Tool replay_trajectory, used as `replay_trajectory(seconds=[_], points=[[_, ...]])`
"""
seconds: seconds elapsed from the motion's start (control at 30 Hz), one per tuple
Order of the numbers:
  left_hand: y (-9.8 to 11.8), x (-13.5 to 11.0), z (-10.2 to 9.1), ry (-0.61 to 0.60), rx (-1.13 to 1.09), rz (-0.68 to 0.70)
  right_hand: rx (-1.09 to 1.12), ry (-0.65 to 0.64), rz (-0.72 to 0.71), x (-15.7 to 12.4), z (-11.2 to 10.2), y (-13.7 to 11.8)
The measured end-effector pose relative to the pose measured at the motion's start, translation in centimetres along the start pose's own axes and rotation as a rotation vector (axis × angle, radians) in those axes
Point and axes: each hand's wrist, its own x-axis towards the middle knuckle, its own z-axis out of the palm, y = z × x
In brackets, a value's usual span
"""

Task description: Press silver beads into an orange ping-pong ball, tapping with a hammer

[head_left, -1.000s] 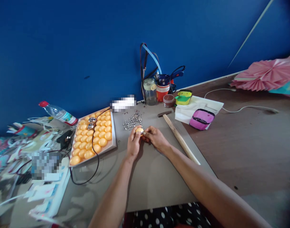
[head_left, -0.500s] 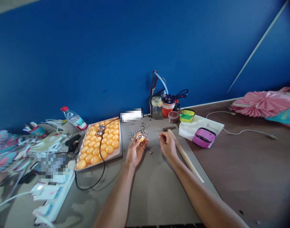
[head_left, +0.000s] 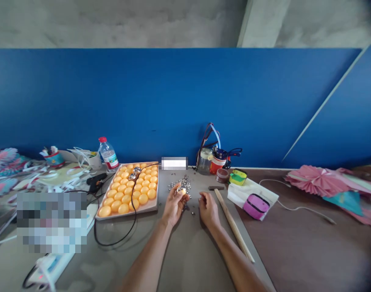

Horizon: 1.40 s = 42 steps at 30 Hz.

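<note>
My left hand is closed round an orange ball partly covered with shiny silver pieces, held just above the table. A pile of small silver pieces lies right behind it. My right hand rests on the table a little to the right, fingers curled, and whether they hold anything is hidden. To the left, a tray holds several plain orange balls and two silver-covered ones.
A wooden stick lies right of my right hand. A black cable loops off the tray. Jar and cups with tools stand by the blue wall. Pink case, water bottle, glue gun, pink paper fan.
My right hand let go of the ball and moved right, down onto the table. The left hand kept the ball. The camera tilted upward, showing more wall.
</note>
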Motion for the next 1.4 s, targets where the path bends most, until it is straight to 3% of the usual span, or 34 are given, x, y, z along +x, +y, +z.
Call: replay_trajectory(seconds=[0.27, 0.53, 0.73, 0.9, 1.0, 1.1, 1.2, 1.3, 1.4], points=[[-0.4, 0.4, -0.6, 0.032, 0.016, 0.107, -0.039, -0.017, -0.082, -0.7, 0.5, -0.2], [-0.6, 0.4, -1.2, 0.159, 0.305, 0.229, -0.080, -0.054, -0.138, 0.0, 0.0, -1.2], [-0.4, 0.1, -1.1, 0.126, 0.435, 0.232, -0.274, -0.108, -0.124, 1.4, -4.4, 0.2], [-0.6, 0.0, -0.9, 0.132, 0.466, 0.248, -0.772, -0.255, 0.052, 0.6, -9.1, 1.8], [-0.8, 0.0, -0.9, 0.150, 0.483, 0.229, -0.861, -0.373, 0.136, -0.3, -10.2, 2.9], [-1.0, 0.3, -1.2, 0.207, 0.499, 0.242, -0.749, -0.417, 0.161, -0.7, -10.0, 3.6], [-1.1, 0.6, -1.8, 0.263, 0.494, 0.331, -0.544, -0.333, 0.122, -0.3, -9.2, 3.5], [-1.0, 1.0, -2.4, 0.301, 0.506, 0.471, -0.283, -0.224, 0.112, 0.1, -8.2, 2.2], [-1.0, 1.2, -2.6, 0.361, 0.518, 0.504, 0.022, -0.184, 0.181, 0.2, -7.0, 0.1]])
